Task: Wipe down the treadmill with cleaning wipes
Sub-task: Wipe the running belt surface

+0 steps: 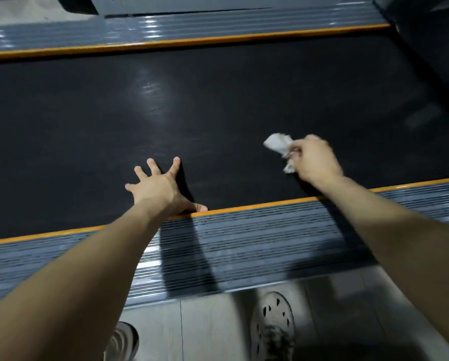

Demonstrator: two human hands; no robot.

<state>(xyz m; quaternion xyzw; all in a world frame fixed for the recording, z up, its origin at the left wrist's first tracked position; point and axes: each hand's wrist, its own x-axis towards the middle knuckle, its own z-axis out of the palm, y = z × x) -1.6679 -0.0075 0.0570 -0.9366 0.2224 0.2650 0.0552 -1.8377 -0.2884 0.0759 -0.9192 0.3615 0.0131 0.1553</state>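
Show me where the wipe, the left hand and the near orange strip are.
wipe (276, 144): head view, crumpled white middle.
left hand (158, 187): head view, back of hand.
near orange strip (244, 207): head view, bare stretch between the arms.

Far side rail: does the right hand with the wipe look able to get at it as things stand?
Probably, with a lean. The right hand grips the wipe at the belt, by its near edge; nothing lies on the belt between it and the far side rail.

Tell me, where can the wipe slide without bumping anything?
The belt is bare from the wipe up to the far orange stripe, and left of the left hand. Tightest between that hand and the right hand.
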